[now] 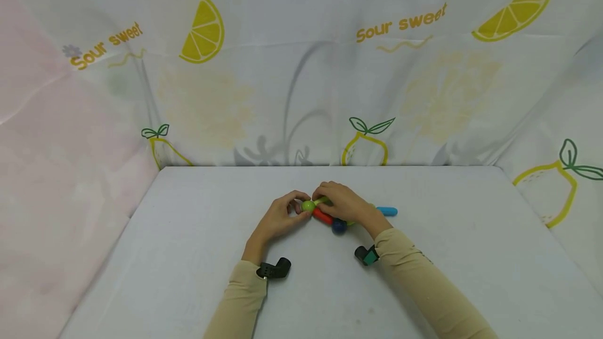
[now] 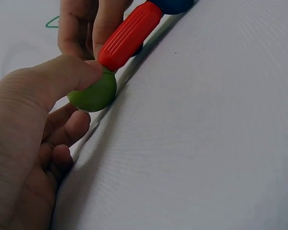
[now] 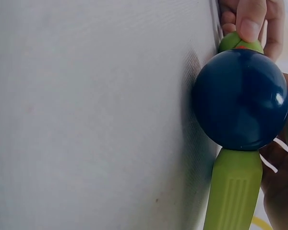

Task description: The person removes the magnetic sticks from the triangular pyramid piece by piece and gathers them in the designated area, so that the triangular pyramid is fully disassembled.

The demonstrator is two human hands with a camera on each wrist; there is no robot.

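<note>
My left hand [image 1: 281,216] pinches a green ball [image 2: 93,96] between thumb and fingers. A ribbed red rod [image 2: 131,36] joins that ball to a dark blue ball [image 3: 241,99]. On the blue ball's other side, a ribbed yellow-green rod [image 3: 234,191] extends away. My right hand [image 1: 346,203] reaches over these parts and pinches another yellow-green rod [image 1: 322,200], whose end meets the green ball. Part of this second rod is hidden beneath the right fingers. Just beyond the right wrist, a light blue rod [image 1: 387,211] pokes out.
The pieces lie toward the back middle of a white-covered table [image 1: 188,276]. Behind it hangs a white cloth [image 1: 282,93] printed with lemons and lettering. Each wrist wears a small black camera, the left wrist camera [image 1: 275,268] close over the tabletop.
</note>
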